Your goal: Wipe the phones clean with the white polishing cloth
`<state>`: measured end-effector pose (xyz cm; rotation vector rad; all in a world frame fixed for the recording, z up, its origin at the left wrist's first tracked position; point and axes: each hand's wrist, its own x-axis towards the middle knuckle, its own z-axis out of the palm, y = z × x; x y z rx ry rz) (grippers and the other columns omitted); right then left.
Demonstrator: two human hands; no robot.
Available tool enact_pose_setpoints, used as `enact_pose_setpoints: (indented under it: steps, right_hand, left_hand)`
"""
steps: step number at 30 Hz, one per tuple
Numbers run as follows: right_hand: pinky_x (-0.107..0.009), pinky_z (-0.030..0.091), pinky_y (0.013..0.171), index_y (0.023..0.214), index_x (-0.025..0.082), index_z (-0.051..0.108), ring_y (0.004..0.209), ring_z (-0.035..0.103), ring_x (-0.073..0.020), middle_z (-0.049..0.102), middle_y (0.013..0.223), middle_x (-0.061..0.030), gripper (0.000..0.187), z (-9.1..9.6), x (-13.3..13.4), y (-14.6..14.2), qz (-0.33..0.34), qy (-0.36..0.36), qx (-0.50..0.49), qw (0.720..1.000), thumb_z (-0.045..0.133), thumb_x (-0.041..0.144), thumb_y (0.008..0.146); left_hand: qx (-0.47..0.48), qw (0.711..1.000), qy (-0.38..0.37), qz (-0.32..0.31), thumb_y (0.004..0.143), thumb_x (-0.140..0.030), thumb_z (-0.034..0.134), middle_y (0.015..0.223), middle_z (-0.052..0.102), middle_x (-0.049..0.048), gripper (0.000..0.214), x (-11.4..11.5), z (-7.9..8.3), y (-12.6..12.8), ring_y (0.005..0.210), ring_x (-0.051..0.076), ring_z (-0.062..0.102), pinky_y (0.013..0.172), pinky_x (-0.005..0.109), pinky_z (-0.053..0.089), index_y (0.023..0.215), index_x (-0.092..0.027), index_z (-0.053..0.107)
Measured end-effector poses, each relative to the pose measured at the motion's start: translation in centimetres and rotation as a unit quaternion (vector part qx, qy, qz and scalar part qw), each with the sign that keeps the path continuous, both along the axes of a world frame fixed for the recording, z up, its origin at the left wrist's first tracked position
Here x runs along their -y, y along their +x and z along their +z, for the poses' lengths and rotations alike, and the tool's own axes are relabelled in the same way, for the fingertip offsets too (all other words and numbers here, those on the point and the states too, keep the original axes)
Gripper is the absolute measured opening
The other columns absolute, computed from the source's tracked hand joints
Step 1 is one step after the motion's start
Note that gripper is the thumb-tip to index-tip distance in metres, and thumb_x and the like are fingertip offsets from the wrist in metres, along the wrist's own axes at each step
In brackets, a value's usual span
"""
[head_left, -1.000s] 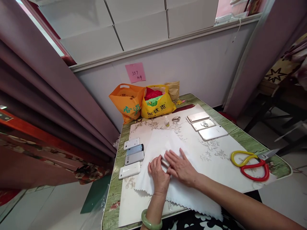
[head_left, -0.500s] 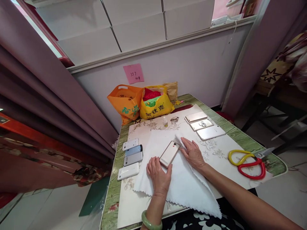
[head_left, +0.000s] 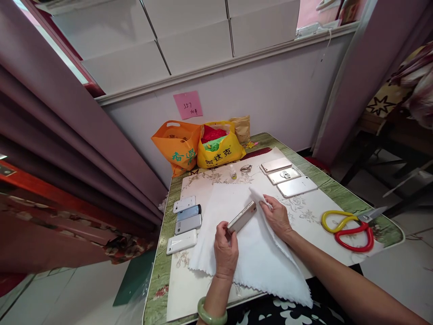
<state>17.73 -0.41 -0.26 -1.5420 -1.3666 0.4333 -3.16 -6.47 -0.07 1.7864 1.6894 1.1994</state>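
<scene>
My left hand (head_left: 226, 250), with a green bangle (head_left: 212, 312) on its wrist, grips the lower end of a gold-coloured phone (head_left: 242, 216). The phone is tilted up on its edge, so its long side shows. Between the thumb and fingers of my right hand (head_left: 276, 216) is the raised edge of a white cloth (head_left: 259, 266). This cloth lies spread under both hands, its front corner hanging over the table edge. To the left, several phones (head_left: 188, 224) lie in a column. Three more phones (head_left: 297, 186) rest at the far right.
Large scissors (head_left: 352, 228) with yellow and red handles lie at the right edge of the table. A small bottle (head_left: 233, 172) and glasses (head_left: 246, 169) sit toward the back. Behind them stand an orange bag (head_left: 177, 144) and a yellow bag (head_left: 221, 149) against the wall.
My left hand has taken hold of the phone and tipped it up from lying flat. My right hand has closed on the cloth's edge and lifted it slightly.
</scene>
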Motion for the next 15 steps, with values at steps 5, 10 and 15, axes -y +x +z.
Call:
enact_pose_setpoints:
  steps: [5, 10, 15]
  right_hand:
    - [-0.043, 0.051, 0.086, 0.103, 0.019, 0.063, 0.085, 0.066, -0.0255, 0.070, 0.085, -0.0088, 0.030, 2.5, 2.0, -1.7, 0.008, 0.051, 0.097, 0.994, 0.040, 0.036, 0.095]
    - [-0.052, 0.023, 0.116, 0.138, 0.023, 0.047, 0.130, 0.048, -0.0222, 0.061, 0.132, -0.0060, 0.046, 3.6, 4.9, -5.1, 0.271, 0.170, 0.230, 0.919, 0.033, 0.016, 0.095]
    - [-0.044, 0.034, 0.113, 0.146, 0.023, 0.039, 0.132, 0.046, -0.0195, 0.054, 0.140, -0.0069, 0.049, 3.4, 5.3, -5.7, 0.344, 0.174, 0.216, 0.897, 0.038, 0.021, 0.096]
  left_hand:
    - [-0.038, 0.999, 0.008, 0.010, 0.085, -0.032, 0.056, 0.081, 0.066, 0.0020, 0.022, -0.1, 0.0, -0.2, 0.075, 0.019, 0.065, 0.073, 0.032, 0.052, 0.104, -0.022, 0.054]
    - [-0.033, 0.999, 0.024, -0.001, 0.084, -0.030, 0.055, 0.093, 0.069, 0.0051, 0.023, -0.1, 0.0, -0.5, 0.082, 0.020, 0.066, 0.077, 0.034, 0.053, 0.106, -0.022, 0.056]
    - [-0.016, 1.000, 0.019, -0.009, 0.084, -0.030, 0.055, 0.095, 0.070, 0.0049, 0.020, 0.0, 0.0, -0.7, 0.087, 0.020, 0.066, 0.079, 0.033, 0.053, 0.103, -0.022, 0.058]
